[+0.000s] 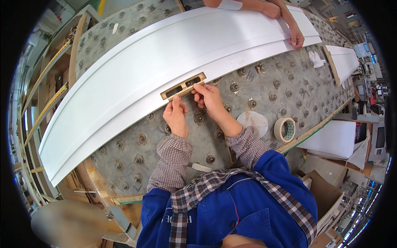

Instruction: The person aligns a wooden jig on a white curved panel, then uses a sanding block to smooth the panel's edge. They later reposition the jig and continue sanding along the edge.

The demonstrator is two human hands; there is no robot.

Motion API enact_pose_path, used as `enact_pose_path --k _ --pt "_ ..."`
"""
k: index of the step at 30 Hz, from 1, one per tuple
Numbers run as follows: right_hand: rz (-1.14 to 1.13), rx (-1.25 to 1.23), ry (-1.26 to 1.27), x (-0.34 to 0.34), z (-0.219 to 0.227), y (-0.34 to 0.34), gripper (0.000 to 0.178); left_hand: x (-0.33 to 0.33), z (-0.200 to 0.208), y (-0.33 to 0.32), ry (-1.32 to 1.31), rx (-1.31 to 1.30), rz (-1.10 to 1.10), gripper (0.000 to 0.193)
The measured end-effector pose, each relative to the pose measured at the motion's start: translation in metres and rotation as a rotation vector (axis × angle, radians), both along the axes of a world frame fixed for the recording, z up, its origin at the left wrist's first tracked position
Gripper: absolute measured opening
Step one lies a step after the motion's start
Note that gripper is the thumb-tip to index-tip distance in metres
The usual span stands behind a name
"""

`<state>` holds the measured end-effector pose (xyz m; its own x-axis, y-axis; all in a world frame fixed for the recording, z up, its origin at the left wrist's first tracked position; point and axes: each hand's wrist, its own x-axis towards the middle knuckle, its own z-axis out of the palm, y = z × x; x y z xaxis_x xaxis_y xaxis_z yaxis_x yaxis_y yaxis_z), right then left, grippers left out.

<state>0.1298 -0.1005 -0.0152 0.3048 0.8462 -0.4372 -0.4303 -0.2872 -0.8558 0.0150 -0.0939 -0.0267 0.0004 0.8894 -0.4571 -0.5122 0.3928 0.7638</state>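
A long white panel [136, 62] lies slantwise across the table. Near its close edge is a narrow rectangular cutout [183, 86] with tan, wood-coloured sides and two dark openings, through which the tabletop shows. My left hand [176, 118] is at the cutout's lower left end, thumb and finger pinched together at the panel's edge. At the right end, my right hand [209, 100] has its thumb and forefinger pressed together beside the right opening. Anything small between the fingers of either hand is hidden.
Ball rollers stud the grey tabletop [260, 82]. Toward my right lie a tape roll [284, 129], a whitish disc [253, 123], white gloves [316, 59] and a smaller white panel [343, 62]. A blade-like tool [199, 167] lies close to me. Another person's hand [296, 38] rests on the panel's far right.
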Motion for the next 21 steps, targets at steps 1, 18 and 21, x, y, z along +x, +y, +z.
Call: enact_pose_path --k 1,18,21 --pt "-0.006 -0.004 -0.001 0.000 -0.001 0.000 0.028 0.000 -0.001 0.000 0.003 0.005 0.008 0.021" --pt "0.140 0.127 -0.223 -0.012 -0.006 -0.043 0.033 -0.036 0.000 -0.014 -0.037 0.035 -0.072 0.037" --pt "0.197 0.108 -0.302 -0.027 0.006 -0.080 0.030 -0.055 0.008 -0.047 0.125 0.137 -0.139 0.033"
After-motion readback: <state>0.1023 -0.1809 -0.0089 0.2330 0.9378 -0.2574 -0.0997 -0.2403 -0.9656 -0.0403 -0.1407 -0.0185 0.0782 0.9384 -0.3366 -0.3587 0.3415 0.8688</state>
